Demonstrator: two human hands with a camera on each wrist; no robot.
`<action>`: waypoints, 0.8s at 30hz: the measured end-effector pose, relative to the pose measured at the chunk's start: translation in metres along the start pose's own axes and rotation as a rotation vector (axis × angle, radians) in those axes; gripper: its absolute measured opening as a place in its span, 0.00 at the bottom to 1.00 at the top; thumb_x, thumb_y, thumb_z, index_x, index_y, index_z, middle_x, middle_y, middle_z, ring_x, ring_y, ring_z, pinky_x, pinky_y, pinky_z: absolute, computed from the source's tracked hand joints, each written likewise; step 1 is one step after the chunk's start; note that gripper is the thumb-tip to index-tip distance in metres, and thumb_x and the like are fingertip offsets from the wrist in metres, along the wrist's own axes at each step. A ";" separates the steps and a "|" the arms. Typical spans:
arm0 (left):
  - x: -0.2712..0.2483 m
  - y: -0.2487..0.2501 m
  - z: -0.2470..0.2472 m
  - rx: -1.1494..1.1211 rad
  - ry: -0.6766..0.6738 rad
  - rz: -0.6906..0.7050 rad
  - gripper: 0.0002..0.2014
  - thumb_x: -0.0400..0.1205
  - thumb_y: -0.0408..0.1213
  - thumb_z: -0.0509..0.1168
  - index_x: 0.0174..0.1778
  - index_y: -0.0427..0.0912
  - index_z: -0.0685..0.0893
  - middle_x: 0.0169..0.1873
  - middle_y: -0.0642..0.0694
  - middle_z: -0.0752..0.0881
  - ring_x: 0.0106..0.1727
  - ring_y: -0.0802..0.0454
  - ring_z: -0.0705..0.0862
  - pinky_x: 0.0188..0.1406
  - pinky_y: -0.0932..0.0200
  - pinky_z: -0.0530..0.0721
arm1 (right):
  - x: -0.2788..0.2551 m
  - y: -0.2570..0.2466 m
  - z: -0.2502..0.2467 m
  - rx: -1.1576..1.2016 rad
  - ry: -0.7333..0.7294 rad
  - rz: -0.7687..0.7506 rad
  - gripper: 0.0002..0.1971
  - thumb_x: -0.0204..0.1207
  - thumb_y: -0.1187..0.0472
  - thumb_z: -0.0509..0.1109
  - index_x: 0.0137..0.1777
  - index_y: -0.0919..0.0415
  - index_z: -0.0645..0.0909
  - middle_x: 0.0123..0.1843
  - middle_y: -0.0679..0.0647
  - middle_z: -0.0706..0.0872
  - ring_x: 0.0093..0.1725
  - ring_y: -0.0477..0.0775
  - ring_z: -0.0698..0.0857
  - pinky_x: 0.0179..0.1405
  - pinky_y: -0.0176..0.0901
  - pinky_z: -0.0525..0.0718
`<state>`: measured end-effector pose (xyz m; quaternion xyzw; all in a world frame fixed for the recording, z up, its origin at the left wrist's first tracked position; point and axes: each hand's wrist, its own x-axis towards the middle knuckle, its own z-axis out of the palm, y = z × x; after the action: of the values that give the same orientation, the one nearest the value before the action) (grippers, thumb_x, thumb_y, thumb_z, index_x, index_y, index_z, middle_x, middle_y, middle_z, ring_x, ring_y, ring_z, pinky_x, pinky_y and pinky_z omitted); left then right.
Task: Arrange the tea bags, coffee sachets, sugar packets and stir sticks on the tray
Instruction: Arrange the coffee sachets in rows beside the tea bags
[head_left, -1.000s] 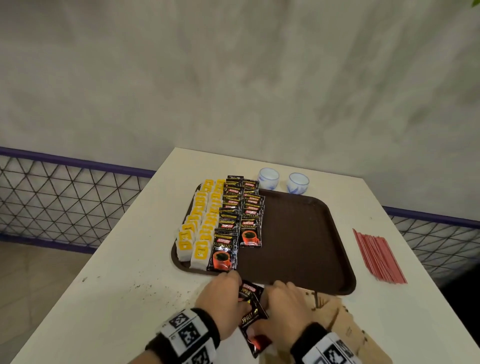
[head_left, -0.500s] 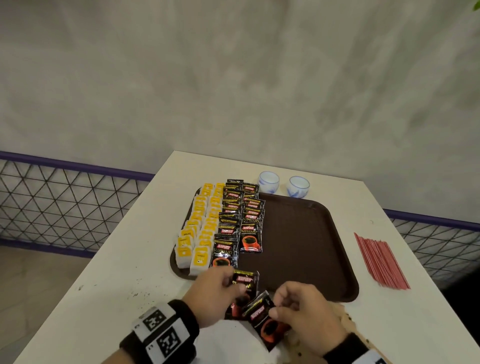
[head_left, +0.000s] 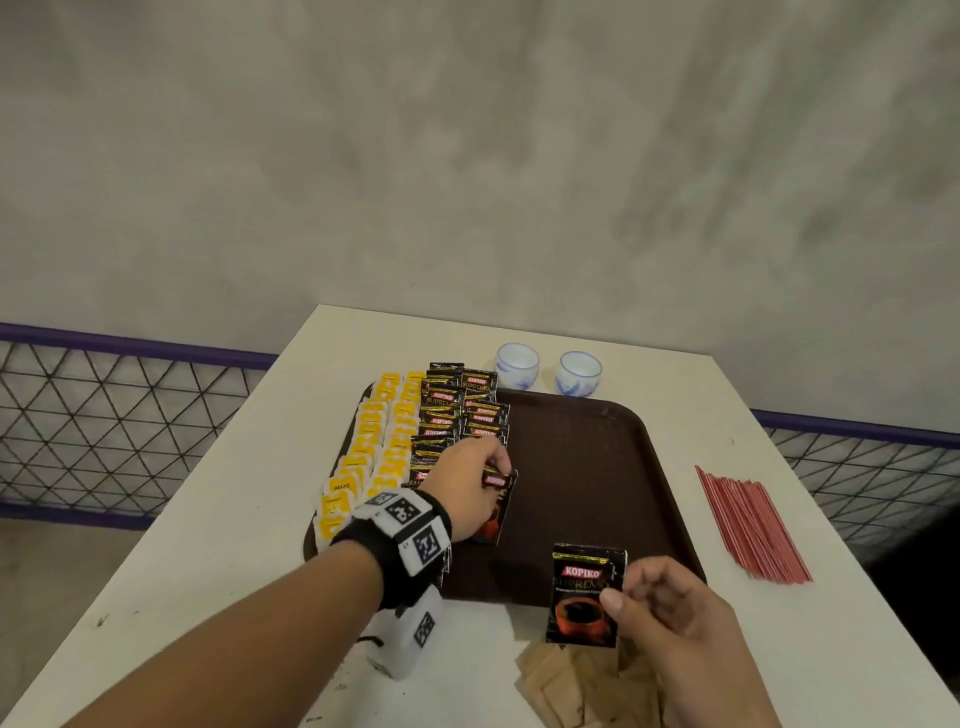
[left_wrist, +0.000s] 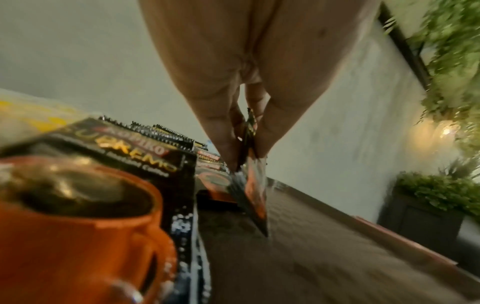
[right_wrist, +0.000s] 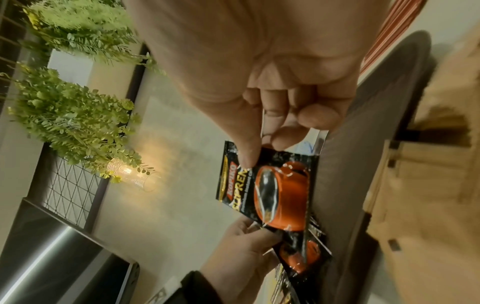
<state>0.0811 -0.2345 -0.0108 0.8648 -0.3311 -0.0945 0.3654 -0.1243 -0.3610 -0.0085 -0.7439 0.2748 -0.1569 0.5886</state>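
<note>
On the brown tray (head_left: 582, 467) two rows of yellow tea bags (head_left: 374, 447) lie at the left, with two rows of black coffee sachets (head_left: 457, 405) beside them. My left hand (head_left: 470, 480) pinches a coffee sachet (head_left: 498, 506) by its top edge at the near end of the right sachet row, its lower edge on the tray (left_wrist: 311, 246). The wrist view shows that sachet (left_wrist: 253, 193) edge-on between thumb and fingers. My right hand (head_left: 670, 613) pinches another coffee sachet (head_left: 584, 597) over the tray's near rim, also visible as the sachet (right_wrist: 272, 185) from the right wrist.
Red stir sticks (head_left: 748, 525) lie in a bundle on the white table (head_left: 234, 519) right of the tray. Brown sugar packets (head_left: 576, 686) are piled near the front edge under my right hand. Two small white cups (head_left: 545, 369) stand behind the tray.
Both hands rose from the table's near edge, each with one sachet. The left hand reached forward to the sachet row on the tray; the right lifted its sachet upright over the near rim.
</note>
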 end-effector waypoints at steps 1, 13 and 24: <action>0.005 -0.002 0.001 0.045 0.000 0.003 0.13 0.76 0.26 0.65 0.49 0.49 0.79 0.56 0.51 0.80 0.58 0.53 0.79 0.58 0.61 0.79 | -0.001 -0.001 -0.002 0.011 0.006 0.001 0.07 0.70 0.70 0.77 0.38 0.63 0.81 0.30 0.55 0.84 0.38 0.55 0.84 0.40 0.43 0.81; 0.026 -0.015 0.003 0.679 -0.038 -0.043 0.07 0.78 0.47 0.67 0.49 0.51 0.86 0.57 0.52 0.81 0.63 0.46 0.72 0.64 0.47 0.70 | 0.026 -0.016 0.013 -0.093 -0.089 -0.041 0.06 0.73 0.70 0.74 0.40 0.62 0.80 0.30 0.47 0.82 0.30 0.44 0.84 0.30 0.33 0.82; 0.003 -0.012 -0.025 0.352 0.086 -0.100 0.06 0.80 0.50 0.64 0.47 0.59 0.86 0.67 0.59 0.74 0.72 0.51 0.63 0.69 0.45 0.59 | 0.096 0.000 0.075 -0.222 -0.145 0.175 0.07 0.75 0.68 0.73 0.41 0.58 0.78 0.34 0.54 0.84 0.28 0.48 0.84 0.28 0.38 0.78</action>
<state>0.0998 -0.2165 -0.0014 0.9341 -0.2830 -0.0160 0.2173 -0.0059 -0.3589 -0.0364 -0.7871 0.3110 -0.0196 0.5323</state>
